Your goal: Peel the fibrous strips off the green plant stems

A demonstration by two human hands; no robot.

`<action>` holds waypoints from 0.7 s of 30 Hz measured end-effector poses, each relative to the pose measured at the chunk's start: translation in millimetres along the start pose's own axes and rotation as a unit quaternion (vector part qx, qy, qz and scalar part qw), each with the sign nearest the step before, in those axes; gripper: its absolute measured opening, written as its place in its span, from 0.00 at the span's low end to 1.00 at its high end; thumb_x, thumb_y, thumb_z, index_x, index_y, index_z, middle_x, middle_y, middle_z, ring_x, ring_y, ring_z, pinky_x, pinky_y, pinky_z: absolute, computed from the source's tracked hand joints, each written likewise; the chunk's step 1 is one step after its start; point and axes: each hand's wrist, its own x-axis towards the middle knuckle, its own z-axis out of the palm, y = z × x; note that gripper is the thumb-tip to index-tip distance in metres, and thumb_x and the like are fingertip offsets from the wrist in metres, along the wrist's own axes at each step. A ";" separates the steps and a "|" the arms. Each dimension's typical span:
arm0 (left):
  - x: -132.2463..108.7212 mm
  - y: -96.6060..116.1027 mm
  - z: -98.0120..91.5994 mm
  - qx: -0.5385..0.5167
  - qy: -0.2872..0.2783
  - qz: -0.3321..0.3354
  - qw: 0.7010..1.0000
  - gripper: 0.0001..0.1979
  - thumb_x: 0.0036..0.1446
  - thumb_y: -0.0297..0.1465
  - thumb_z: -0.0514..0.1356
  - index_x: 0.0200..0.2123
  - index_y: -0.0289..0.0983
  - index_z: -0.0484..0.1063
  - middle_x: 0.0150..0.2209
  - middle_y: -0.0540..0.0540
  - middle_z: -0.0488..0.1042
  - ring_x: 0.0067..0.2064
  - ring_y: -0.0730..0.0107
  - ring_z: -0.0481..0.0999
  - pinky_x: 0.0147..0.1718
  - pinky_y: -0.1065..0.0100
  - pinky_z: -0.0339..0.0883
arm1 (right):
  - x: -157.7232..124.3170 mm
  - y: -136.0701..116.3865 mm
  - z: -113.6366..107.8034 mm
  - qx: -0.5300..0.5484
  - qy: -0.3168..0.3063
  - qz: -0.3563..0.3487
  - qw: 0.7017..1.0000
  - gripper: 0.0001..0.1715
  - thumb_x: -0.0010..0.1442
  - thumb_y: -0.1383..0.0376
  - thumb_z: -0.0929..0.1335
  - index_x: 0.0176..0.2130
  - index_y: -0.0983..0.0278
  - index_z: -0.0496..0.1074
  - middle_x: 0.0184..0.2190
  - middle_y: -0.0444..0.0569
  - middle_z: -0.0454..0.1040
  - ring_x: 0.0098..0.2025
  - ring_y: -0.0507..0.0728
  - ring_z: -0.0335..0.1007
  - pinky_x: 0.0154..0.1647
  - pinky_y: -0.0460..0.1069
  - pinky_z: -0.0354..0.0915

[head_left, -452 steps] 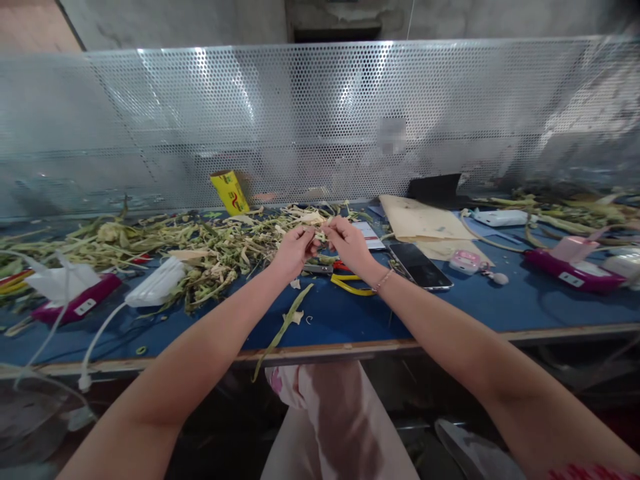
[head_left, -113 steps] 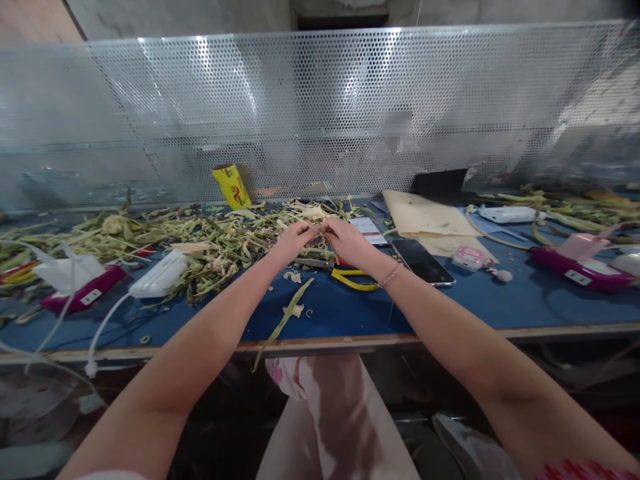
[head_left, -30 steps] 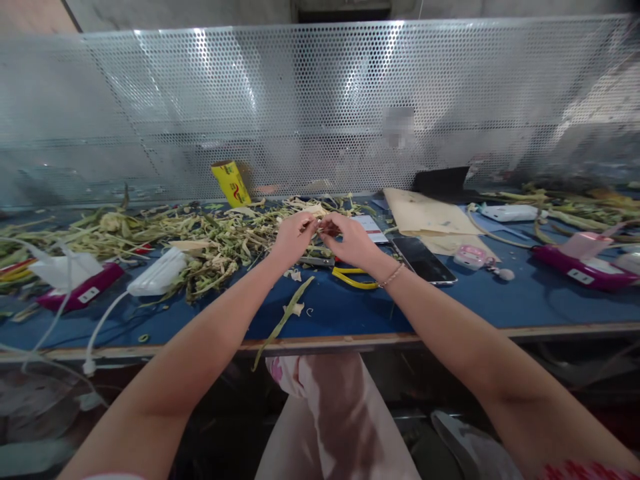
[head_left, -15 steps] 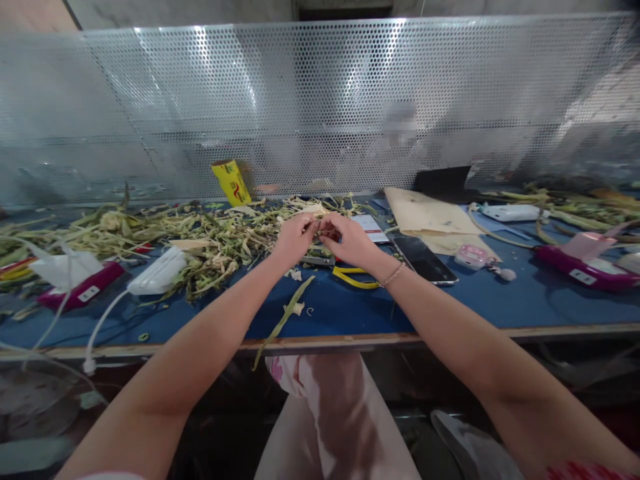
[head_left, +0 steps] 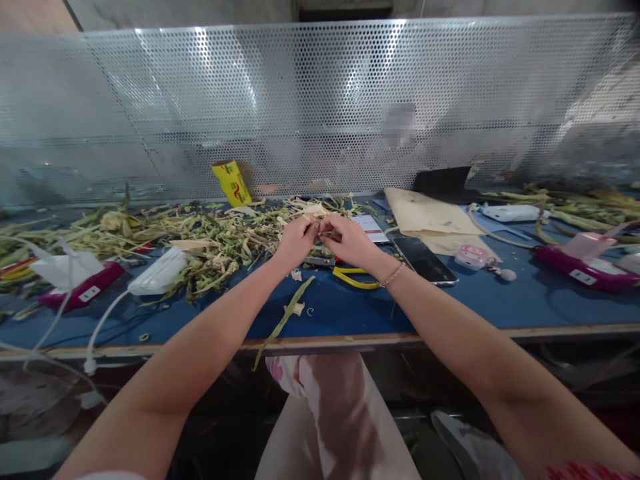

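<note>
My left hand (head_left: 298, 239) and my right hand (head_left: 349, 239) meet fingertip to fingertip over the middle of the blue table. Both are pinched closed around something small that the fingers hide; I cannot make out what it is. Behind and left of them spreads a heap of dried green plant pieces (head_left: 220, 240). Just below my right hand lies a tool with yellow handles (head_left: 356, 280), its grey metal end (head_left: 320, 261) under my fingers. A long green strip of plant (head_left: 285, 320) lies nearer me and hangs over the table edge.
Right of my hands lie a phone (head_left: 425, 260), a second lit phone (head_left: 371, 229), brown paper (head_left: 430, 213) and a pink case (head_left: 471, 257). Left are a white power bank (head_left: 157, 272) and a purple power strip (head_left: 107, 280) with cables. A perforated metal screen (head_left: 320, 100) rises behind, beside a yellow packet (head_left: 231, 182).
My hands stay together in almost the same place, with only a slight shift of the fingers. Nothing on the table has visibly moved.
</note>
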 end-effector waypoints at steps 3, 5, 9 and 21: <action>0.5 -1.5 0.4 -0.020 0.006 -0.009 1.000 0.10 0.54 0.28 0.50 0.21 0.36 0.60 0.20 0.52 0.60 0.25 0.74 0.60 0.28 0.71 0.53 | -0.2 3.6 1.6 0.003 0.007 0.003 1.000 0.06 0.48 0.69 0.62 0.30 0.63 0.58 0.25 0.43 0.63 0.22 0.48 0.53 0.27 0.46 0.54; 1.3 -2.2 0.2 -0.028 0.012 -0.014 0.999 0.10 0.54 0.29 0.50 0.21 0.36 0.60 0.20 0.52 0.59 0.25 0.74 0.59 0.28 0.71 0.52 | -0.5 5.9 2.4 0.007 0.014 -0.001 1.000 0.06 0.49 0.68 0.62 0.31 0.63 0.58 0.26 0.44 0.64 0.23 0.49 0.56 0.29 0.47 0.55; 2.9 -3.5 -0.3 -0.026 0.012 -0.010 1.000 0.09 0.53 0.28 0.51 0.21 0.36 0.61 0.21 0.52 0.61 0.26 0.75 0.59 0.28 0.71 0.52 | -1.1 8.2 3.0 0.010 0.008 -0.011 1.000 0.06 0.50 0.68 0.61 0.33 0.63 0.58 0.27 0.45 0.65 0.29 0.51 0.60 0.32 0.48 0.57; 4.2 -7.0 -0.4 -0.088 0.001 -0.047 0.995 0.13 0.51 0.35 0.53 0.18 0.35 0.60 0.18 0.54 0.55 0.22 0.78 0.54 0.23 0.71 0.48 | 0.1 8.0 6.0 0.019 0.026 0.000 0.999 0.04 0.50 0.68 0.61 0.31 0.63 0.59 0.26 0.44 0.64 0.27 0.50 0.60 0.31 0.47 0.57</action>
